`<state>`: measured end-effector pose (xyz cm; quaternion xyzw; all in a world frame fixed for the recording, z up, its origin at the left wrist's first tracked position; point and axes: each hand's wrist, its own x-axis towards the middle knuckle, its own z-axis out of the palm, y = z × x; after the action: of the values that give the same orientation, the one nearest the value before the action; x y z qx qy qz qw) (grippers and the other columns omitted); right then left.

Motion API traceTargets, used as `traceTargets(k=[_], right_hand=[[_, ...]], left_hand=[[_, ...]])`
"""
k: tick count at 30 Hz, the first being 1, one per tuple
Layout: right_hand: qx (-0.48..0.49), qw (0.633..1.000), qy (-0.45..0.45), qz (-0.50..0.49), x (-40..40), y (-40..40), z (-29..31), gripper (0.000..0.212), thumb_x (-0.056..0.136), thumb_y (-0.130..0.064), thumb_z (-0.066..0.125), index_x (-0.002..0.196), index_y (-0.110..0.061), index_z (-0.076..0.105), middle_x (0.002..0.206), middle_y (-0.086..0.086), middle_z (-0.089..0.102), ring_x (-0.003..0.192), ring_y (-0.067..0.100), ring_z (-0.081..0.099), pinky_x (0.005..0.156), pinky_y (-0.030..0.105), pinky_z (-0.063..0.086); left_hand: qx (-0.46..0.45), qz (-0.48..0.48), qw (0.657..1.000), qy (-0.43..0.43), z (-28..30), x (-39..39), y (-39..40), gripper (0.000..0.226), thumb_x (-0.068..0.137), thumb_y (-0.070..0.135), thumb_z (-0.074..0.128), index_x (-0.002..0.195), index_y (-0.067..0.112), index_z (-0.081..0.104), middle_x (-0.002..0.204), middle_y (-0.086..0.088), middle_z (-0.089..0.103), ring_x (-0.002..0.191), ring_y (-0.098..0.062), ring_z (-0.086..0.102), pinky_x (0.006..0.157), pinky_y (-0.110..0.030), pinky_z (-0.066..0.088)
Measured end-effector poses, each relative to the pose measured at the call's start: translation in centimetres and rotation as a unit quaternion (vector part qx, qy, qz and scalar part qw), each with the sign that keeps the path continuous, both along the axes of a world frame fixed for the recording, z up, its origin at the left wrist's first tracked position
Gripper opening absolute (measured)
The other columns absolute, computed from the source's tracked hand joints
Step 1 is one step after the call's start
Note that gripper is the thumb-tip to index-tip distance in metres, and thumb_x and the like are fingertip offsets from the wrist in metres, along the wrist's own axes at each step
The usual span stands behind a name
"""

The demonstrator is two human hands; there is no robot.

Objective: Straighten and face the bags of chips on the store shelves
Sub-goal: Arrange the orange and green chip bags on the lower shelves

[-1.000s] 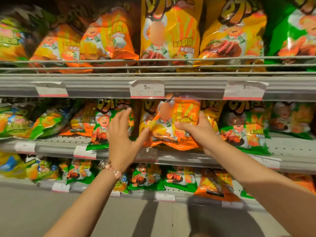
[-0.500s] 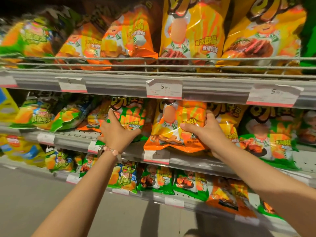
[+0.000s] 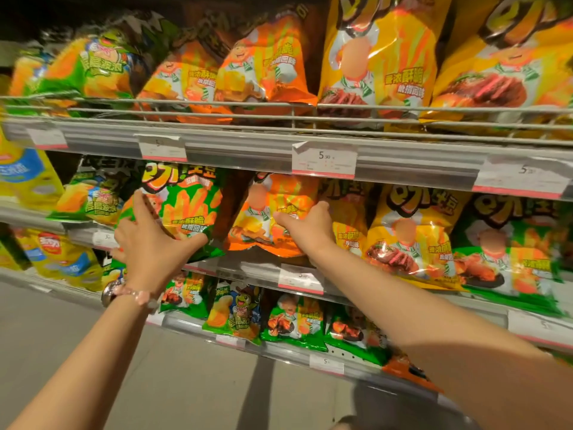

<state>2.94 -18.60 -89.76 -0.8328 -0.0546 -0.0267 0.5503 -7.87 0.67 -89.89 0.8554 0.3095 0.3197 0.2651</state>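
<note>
On the middle shelf (image 3: 248, 268) a green chip bag (image 3: 186, 206) stands at the left. My left hand (image 3: 152, 243) grips its lower part, thumb under the bottom edge and fingers on its left side. Beside it stands an orange chip bag (image 3: 260, 218). My right hand (image 3: 305, 226) holds this bag at its right edge, thumb across the front and fingers hidden behind. A yellow bag (image 3: 409, 240) and another green bag (image 3: 511, 252) stand further right.
The top shelf carries large orange bags (image 3: 263, 66) and yellow bags (image 3: 381, 63) behind a wire rail (image 3: 291, 114). Price tags (image 3: 324, 159) hang along the shelf edges. The bottom shelf holds small green bags (image 3: 294, 321). Yellow bags (image 3: 59, 259) sit at the far left. Grey floor lies below.
My left hand went from the gap between the bags to the green bag and took hold of it, raising it more upright. My right hand stayed on the orange bag. The view shifted left.
</note>
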Motion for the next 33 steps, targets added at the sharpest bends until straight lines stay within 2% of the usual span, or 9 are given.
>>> traceTargets(k=[4, 8, 12, 16, 21, 24, 26, 29, 33], right_hand=[[-0.037, 0.999, 0.001, -0.008, 0.7, 3.6, -0.9, 0.081, 0.080, -0.039, 0.073, 0.137, -0.002, 0.029, 0.140, 0.018, 0.040, 0.125, 0.032, 0.047, 0.091, 0.036, 0.044], [-0.052, 0.999, 0.006, -0.015, 1.4, 5.7, -1.9, 0.088, 0.081, -0.039, 0.072, 0.142, -0.001, 0.022, 0.146, 0.022, 0.030, 0.124, 0.036, 0.047, 0.092, 0.039, 0.045], [-0.066, 0.998, 0.017, -0.019, 2.0, 6.2, -2.6, 0.093, 0.083, -0.040, 0.069, 0.146, 0.000, 0.014, 0.147, 0.022, 0.031, 0.126, 0.037, 0.046, 0.093, 0.041, 0.045], [-0.007, 0.999, 0.040, -0.004, 1.6, 5.3, -1.8, 0.092, 0.088, -0.037, 0.063, 0.148, 0.000, 0.005, 0.151, 0.022, 0.025, 0.132, 0.037, 0.038, 0.101, 0.038, 0.037], [0.090, 0.994, -0.039, 0.047, -1.5, 1.6, -0.6, 0.070, 0.095, -0.046, 0.046, 0.149, -0.012, 0.019, 0.153, 0.009, 0.025, 0.141, 0.025, 0.026, 0.111, 0.037, 0.025], [0.171, 0.977, 0.021, 0.124, -3.5, -0.1, -0.3, 0.091, 0.081, -0.053, 0.065, 0.150, -0.022, 0.014, 0.150, 0.000, 0.034, 0.137, 0.019, 0.035, 0.113, 0.041, 0.030], [0.182, 0.975, 0.043, 0.123, -3.8, -1.4, -0.1, 0.099, 0.073, -0.036, 0.080, 0.147, -0.023, 0.016, 0.140, -0.002, 0.046, 0.127, 0.017, 0.046, 0.108, 0.041, 0.038], [0.191, 0.976, 0.043, 0.099, -3.6, -4.2, 0.6, 0.091, 0.072, -0.019, 0.081, 0.142, -0.017, 0.023, 0.126, -0.002, 0.055, 0.116, 0.016, 0.054, 0.100, 0.036, 0.045], [0.194, 0.976, 0.080, 0.062, -2.8, -8.6, 1.2, 0.089, 0.067, -0.027, 0.084, 0.137, -0.013, 0.031, 0.121, 0.000, 0.059, 0.110, 0.018, 0.059, 0.100, 0.038, 0.046]], left_hand=[[-0.015, -0.024, 0.999, -0.030, -0.2, -1.1, 0.0, 0.118, 0.058, 0.045, 0.083, 0.149, 0.021, 0.012, 0.140, -0.024, 0.034, 0.134, -0.037, 0.026, 0.108, -0.061, 0.023], [-0.040, -0.057, 0.996, -0.057, -0.7, -1.9, -0.6, 0.120, 0.048, 0.051, 0.068, 0.150, 0.021, 0.012, 0.143, -0.019, 0.033, 0.135, -0.034, 0.025, 0.110, -0.057, 0.024], [-0.048, -0.092, 0.990, -0.091, -1.7, -2.0, -1.1, 0.118, 0.054, 0.047, 0.078, 0.150, 0.022, 0.015, 0.144, -0.012, 0.035, 0.135, -0.030, 0.027, 0.111, -0.053, 0.028], [-0.060, -0.133, 0.983, -0.113, -2.5, -2.0, -2.6, 0.115, 0.058, 0.040, 0.085, 0.149, 0.021, 0.018, 0.146, -0.006, 0.034, 0.136, -0.026, 0.029, 0.112, -0.048, 0.029], [-0.079, -0.188, 0.971, -0.125, -3.3, -2.0, -5.4, 0.111, 0.048, 0.054, 0.074, 0.143, 0.027, 0.025, 0.138, -0.001, 0.043, 0.130, -0.025, 0.040, 0.106, -0.052, 0.038], [-0.084, -0.226, 0.963, -0.125, -3.5, -2.0, -8.2, 0.112, 0.048, 0.057, 0.070, 0.145, 0.027, 0.022, 0.142, 0.007, 0.036, 0.134, -0.019, 0.035, 0.111, -0.041, 0.032], [-0.081, -0.251, 0.956, -0.126, -3.4, -1.7, -9.7, 0.113, 0.049, 0.060, 0.070, 0.146, 0.026, 0.022, 0.142, 0.009, 0.034, 0.135, -0.018, 0.034, 0.111, -0.038, 0.031], [-0.089, -0.291, 0.947, -0.107, -3.0, -1.2, -11.1, 0.109, 0.051, 0.068, 0.072, 0.143, 0.029, 0.027, 0.141, 0.006, 0.039, 0.130, -0.016, 0.039, 0.107, -0.042, 0.038], [-0.135, -0.332, 0.925, -0.124, -1.9, 0.2, -11.9, 0.082, 0.070, 0.075, 0.048, 0.137, 0.028, 0.039, 0.133, 0.002, 0.047, 0.119, -0.022, 0.050, 0.098, -0.044, 0.044]])
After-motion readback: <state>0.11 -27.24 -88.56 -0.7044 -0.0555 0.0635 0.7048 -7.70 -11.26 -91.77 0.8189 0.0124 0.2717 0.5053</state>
